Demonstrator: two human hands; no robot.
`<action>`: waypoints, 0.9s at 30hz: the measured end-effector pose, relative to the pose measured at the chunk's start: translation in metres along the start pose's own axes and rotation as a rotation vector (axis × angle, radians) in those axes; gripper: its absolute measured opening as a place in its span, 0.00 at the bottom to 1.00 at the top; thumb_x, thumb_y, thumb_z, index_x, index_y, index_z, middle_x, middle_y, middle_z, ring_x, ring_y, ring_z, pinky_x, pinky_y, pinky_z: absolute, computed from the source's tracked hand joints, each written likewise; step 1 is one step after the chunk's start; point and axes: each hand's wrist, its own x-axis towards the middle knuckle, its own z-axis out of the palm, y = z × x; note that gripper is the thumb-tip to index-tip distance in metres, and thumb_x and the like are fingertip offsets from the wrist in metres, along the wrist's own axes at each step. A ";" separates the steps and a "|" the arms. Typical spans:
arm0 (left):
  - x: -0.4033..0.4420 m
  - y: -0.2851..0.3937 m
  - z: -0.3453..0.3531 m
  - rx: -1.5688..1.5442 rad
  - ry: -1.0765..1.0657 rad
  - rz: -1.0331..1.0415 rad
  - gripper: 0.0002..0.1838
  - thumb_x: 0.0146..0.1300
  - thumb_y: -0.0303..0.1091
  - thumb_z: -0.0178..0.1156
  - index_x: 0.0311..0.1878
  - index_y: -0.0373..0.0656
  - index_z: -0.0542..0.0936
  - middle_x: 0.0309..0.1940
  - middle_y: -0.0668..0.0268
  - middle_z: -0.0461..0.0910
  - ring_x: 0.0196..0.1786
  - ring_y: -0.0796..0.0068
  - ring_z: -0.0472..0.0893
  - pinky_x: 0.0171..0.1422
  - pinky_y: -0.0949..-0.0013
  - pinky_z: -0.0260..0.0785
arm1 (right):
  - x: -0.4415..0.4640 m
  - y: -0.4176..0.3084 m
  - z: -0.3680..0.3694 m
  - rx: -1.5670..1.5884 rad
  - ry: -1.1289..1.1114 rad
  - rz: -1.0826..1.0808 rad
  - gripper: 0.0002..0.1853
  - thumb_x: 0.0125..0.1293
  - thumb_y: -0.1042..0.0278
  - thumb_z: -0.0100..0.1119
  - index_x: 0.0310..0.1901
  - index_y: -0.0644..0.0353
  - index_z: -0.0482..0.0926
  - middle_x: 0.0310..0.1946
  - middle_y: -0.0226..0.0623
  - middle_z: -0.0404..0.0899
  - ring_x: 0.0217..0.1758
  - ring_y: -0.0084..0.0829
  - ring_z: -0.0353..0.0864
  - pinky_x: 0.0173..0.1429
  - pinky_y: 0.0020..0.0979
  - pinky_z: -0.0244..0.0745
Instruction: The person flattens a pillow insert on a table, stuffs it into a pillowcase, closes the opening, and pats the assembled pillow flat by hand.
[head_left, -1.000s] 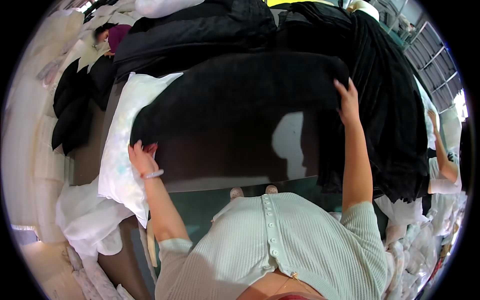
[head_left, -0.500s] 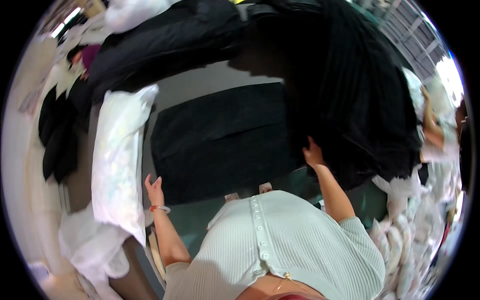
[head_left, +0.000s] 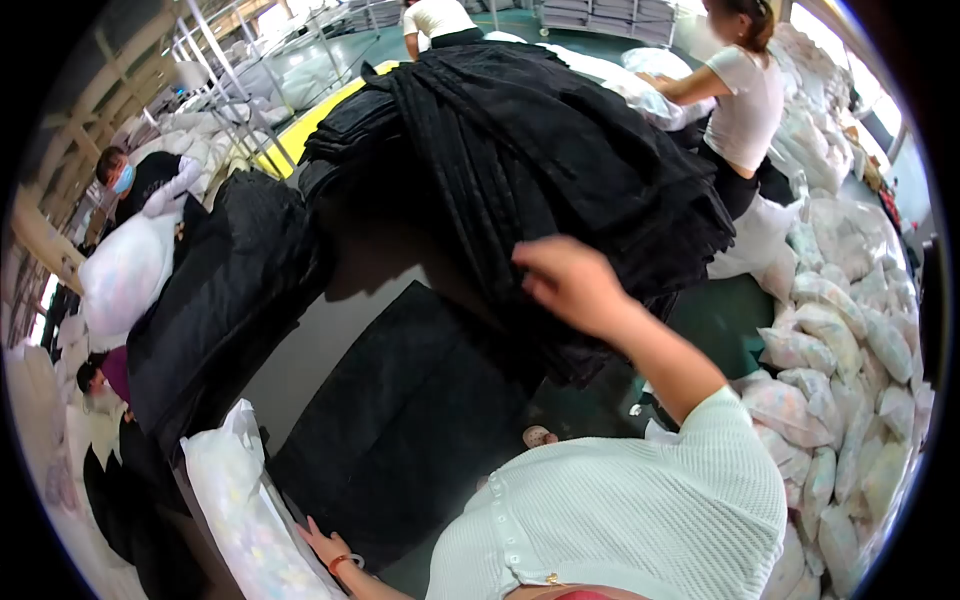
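A dark rectangular piece of fabric (head_left: 390,420), folded or layered, lies on the grey table in front of me. At its near left corner my left hand (head_left: 325,545) is open, fingers stretched out, between the cloth and a white filled plastic bag (head_left: 240,490). My right hand (head_left: 580,285) is raised over the near side of a tall heap of black fabric pieces (head_left: 560,150). Its fingers are slightly blurred, bent and apart, with nothing visible in them; whether they touch the heap I cannot tell.
Another black fabric stack (head_left: 225,270) runs along the table's left side. Many filled plastic bags (head_left: 840,340) are piled at the right. One co-worker (head_left: 745,100) stands beyond the heap, another (head_left: 150,185) at the left with a large white bag (head_left: 125,270).
My view has swung right and up, showing more of the room. My right hand has lifted from beside the flat cloth to above the heap. My left hand stays near the cloth's left edge.
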 end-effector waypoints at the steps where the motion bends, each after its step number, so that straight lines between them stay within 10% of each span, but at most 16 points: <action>1: -0.005 0.009 0.000 -0.017 0.078 -0.079 0.36 0.52 0.16 0.56 0.68 0.38 0.68 0.75 0.48 0.51 0.74 0.47 0.57 0.78 0.57 0.50 | 0.016 0.007 -0.025 -0.235 0.145 -0.125 0.24 0.50 0.69 0.69 0.52 0.56 0.78 0.51 0.40 0.80 0.60 0.44 0.75 0.64 0.43 0.70; 5: -0.017 0.060 -0.005 -0.027 0.259 -0.069 0.32 0.55 0.18 0.60 0.66 0.37 0.70 0.75 0.49 0.50 0.75 0.50 0.57 0.77 0.58 0.54 | 0.036 0.065 -0.062 -0.828 -0.040 0.184 0.44 0.48 0.52 0.73 0.66 0.59 0.66 0.69 0.45 0.63 0.71 0.47 0.63 0.71 0.45 0.62; 10: -0.023 0.092 0.000 -0.229 0.251 0.019 0.27 0.58 0.19 0.58 0.64 0.35 0.71 0.75 0.52 0.53 0.71 0.53 0.64 0.65 0.60 0.68 | 0.057 0.098 -0.101 -0.574 0.050 0.211 0.31 0.48 0.68 0.66 0.57 0.56 0.73 0.40 0.50 0.82 0.47 0.51 0.80 0.52 0.47 0.75; 16: -0.033 0.088 0.015 -0.410 0.245 0.013 0.23 0.60 0.18 0.55 0.61 0.35 0.74 0.73 0.52 0.58 0.59 0.56 0.75 0.55 0.66 0.74 | 0.080 0.152 -0.151 -0.121 0.158 0.390 0.27 0.45 0.69 0.59 0.52 0.64 0.80 0.46 0.51 0.82 0.51 0.46 0.82 0.58 0.37 0.74; 20: -0.025 0.121 0.007 -0.479 0.178 0.086 0.22 0.62 0.18 0.54 0.60 0.37 0.75 0.71 0.53 0.62 0.51 0.62 0.79 0.51 0.69 0.75 | 0.073 0.082 -0.123 -0.626 -0.047 0.354 0.32 0.52 0.71 0.59 0.63 0.49 0.72 0.46 0.51 0.81 0.50 0.49 0.81 0.56 0.42 0.76; 23: -0.016 0.177 0.003 -0.661 0.145 0.215 0.21 0.63 0.17 0.53 0.60 0.37 0.75 0.70 0.55 0.64 0.47 0.66 0.80 0.50 0.70 0.75 | 0.058 0.075 -0.073 -1.113 -0.112 -0.070 0.31 0.64 0.67 0.55 0.69 0.37 0.65 0.72 0.39 0.58 0.74 0.46 0.57 0.68 0.59 0.57; 27: -0.011 0.223 0.008 -0.671 0.117 0.376 0.21 0.63 0.18 0.54 0.60 0.37 0.75 0.69 0.57 0.65 0.45 0.67 0.80 0.48 0.72 0.74 | 0.039 0.073 -0.054 -1.239 -0.341 -0.005 0.37 0.64 0.56 0.59 0.74 0.39 0.57 0.78 0.41 0.43 0.78 0.53 0.46 0.71 0.67 0.48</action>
